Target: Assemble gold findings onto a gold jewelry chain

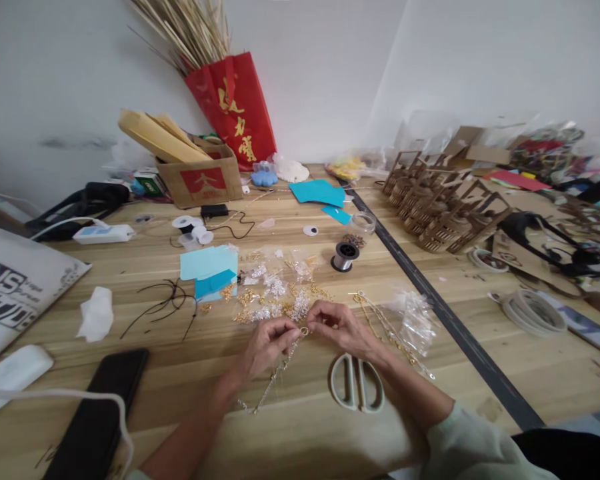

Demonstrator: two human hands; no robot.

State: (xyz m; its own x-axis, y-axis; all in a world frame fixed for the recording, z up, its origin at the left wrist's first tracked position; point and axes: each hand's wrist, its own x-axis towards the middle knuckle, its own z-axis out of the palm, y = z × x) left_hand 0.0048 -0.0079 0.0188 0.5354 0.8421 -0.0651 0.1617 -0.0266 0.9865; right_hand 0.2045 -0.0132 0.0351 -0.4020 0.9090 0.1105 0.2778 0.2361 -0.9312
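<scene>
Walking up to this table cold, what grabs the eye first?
The two hands, left hand and right hand, pinch a thin chain at the table's near middle. Behind them lies a scatter of gold and silver charms. A red bag of dried stalks stands against the back wall.

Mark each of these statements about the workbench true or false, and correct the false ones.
1. Both hands pinch a thin chain between them. True: the left hand and right hand meet at the chain.
2. The scissors lie by the red bag. False: the scissors lie just under the right forearm, near the table's front edge.
3. A spool of wire stands beyond the hands. True.
4. The black phone is right of the hands. False: the black phone lies left of them.
</scene>
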